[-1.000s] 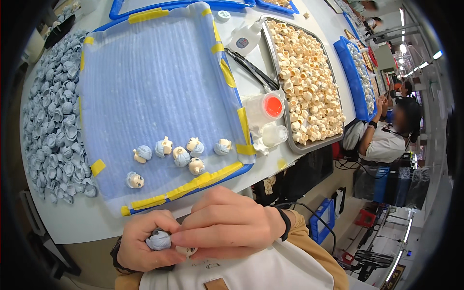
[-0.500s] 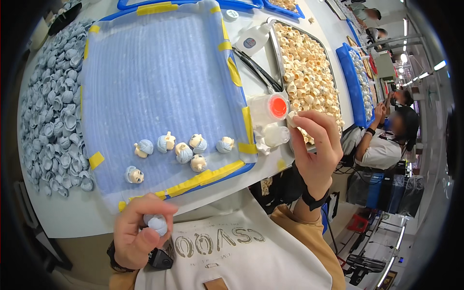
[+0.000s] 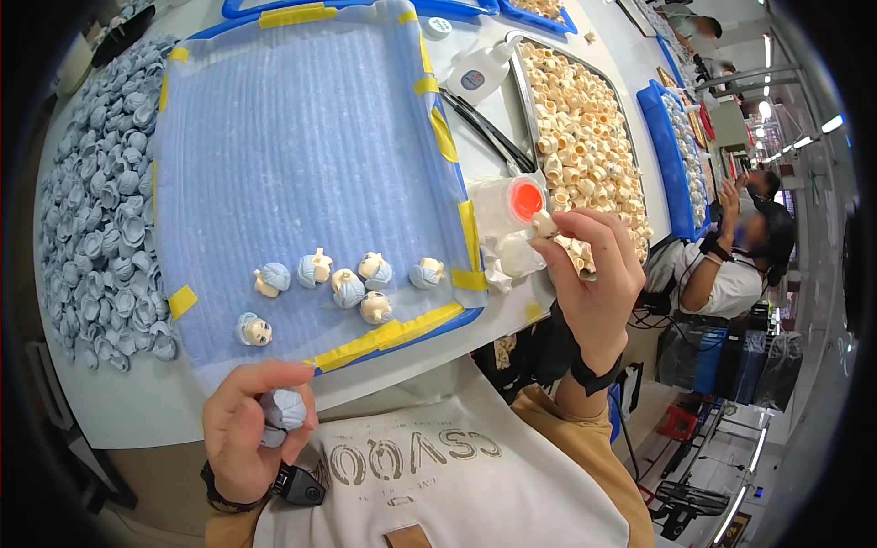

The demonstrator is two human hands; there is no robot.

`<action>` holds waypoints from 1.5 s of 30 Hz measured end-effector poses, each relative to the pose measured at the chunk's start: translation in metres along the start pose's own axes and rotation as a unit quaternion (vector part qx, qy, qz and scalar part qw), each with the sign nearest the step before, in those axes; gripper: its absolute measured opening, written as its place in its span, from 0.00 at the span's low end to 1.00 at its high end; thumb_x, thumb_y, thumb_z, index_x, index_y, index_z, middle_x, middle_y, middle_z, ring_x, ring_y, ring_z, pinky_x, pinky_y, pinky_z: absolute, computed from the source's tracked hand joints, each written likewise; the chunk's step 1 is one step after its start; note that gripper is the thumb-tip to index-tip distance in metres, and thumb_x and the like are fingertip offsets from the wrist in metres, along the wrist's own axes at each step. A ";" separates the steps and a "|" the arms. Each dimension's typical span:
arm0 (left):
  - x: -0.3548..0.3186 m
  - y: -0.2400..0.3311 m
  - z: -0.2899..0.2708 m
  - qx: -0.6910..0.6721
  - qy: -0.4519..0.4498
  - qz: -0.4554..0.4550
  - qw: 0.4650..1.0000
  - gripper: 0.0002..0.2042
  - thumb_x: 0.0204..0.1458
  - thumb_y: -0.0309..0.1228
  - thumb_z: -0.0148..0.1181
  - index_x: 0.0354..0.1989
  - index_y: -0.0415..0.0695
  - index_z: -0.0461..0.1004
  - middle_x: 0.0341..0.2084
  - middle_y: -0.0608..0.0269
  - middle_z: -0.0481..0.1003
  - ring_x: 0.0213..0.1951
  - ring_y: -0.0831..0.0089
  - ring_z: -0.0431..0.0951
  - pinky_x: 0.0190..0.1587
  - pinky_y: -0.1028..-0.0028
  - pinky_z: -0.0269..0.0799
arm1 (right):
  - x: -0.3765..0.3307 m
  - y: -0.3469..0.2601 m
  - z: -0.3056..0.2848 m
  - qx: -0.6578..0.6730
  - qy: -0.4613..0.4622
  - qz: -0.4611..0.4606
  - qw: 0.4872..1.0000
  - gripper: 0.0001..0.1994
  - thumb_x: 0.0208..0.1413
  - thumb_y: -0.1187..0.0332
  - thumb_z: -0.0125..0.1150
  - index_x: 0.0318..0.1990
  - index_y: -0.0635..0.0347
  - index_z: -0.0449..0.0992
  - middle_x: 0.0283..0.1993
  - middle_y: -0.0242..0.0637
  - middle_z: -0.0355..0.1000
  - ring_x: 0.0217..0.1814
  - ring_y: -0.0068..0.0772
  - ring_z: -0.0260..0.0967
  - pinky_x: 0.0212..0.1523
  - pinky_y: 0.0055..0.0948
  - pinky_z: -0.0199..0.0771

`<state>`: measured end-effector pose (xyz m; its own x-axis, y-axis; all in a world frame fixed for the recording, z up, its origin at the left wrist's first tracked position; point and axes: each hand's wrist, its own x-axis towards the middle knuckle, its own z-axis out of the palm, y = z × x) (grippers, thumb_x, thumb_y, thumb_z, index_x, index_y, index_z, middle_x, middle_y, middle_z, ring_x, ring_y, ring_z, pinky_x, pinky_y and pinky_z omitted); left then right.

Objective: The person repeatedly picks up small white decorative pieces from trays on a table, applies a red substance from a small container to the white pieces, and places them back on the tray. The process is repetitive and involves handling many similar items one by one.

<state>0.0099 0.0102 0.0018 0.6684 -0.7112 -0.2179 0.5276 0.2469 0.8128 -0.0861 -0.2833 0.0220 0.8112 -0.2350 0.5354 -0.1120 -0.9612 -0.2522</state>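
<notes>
My left hand (image 3: 239,429) is closed around light blue doll hair pieces (image 3: 285,408), just off the table's near edge. One ribbed shell shows between thumb and fingers, with a second blue part below it. Between thumb and fingertips, my right hand (image 3: 598,283) pinches a small cream doll face piece (image 3: 544,225), beside a jar with an orange-red centre (image 3: 526,200). Several small doll heads with blue hair (image 3: 254,330) lie near the front of a tray (image 3: 292,164) lined with a pale sheet and edged in yellow tape.
Loose blue hair shells (image 3: 100,219) are heaped at the left. A metal tray (image 3: 523,91) of cream face parts stands at the right. Nearby are a white squeeze bottle (image 3: 481,75), black tweezers (image 3: 489,132) and a small clear cup (image 3: 519,258). A co-worker (image 3: 731,265) sits farther right.
My left hand has shifted slightly left and turned, showing more of the hair shell. The face piece in my right hand has moved a little left and tilted. The co-worker's hand has risen.
</notes>
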 end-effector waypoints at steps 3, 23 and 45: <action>-0.002 0.004 0.000 0.028 0.004 -0.022 0.999 0.20 0.58 0.38 0.44 0.48 0.30 0.65 0.26 0.52 0.72 0.15 0.84 0.60 0.17 0.85 0.56 | -0.001 -0.002 0.001 -0.004 0.005 0.030 1.000 0.13 0.37 0.75 0.70 0.31 0.64 0.72 0.31 0.39 0.70 0.28 0.34 0.68 0.26 0.27 0.68; 0.000 -0.004 -0.001 -0.001 0.004 0.024 1.000 0.25 0.37 0.31 0.72 0.36 0.39 0.60 0.27 0.50 0.73 0.29 0.70 0.76 0.32 0.76 0.71 | -0.008 0.000 0.011 0.168 0.013 0.271 0.948 0.10 0.55 0.68 0.55 0.26 0.67 0.71 0.22 0.33 0.68 0.21 0.19 0.63 0.22 0.21 0.61; 0.006 0.000 0.001 0.221 -0.084 0.108 0.966 0.20 0.35 0.31 0.73 0.37 0.39 0.73 0.24 0.65 0.74 0.21 0.85 0.69 0.22 0.83 0.63 | 0.001 -0.098 0.024 0.527 -0.098 -0.049 0.843 0.16 0.36 0.79 0.66 0.38 0.66 0.75 0.34 0.44 0.74 0.31 0.34 0.72 0.30 0.24 0.71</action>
<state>0.0136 0.0055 0.0008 0.6231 -0.7810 0.0426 0.0855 0.1221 0.9888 -0.0611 -0.1860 0.0280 0.8779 -0.0347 0.4776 0.4489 -0.2876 -0.8460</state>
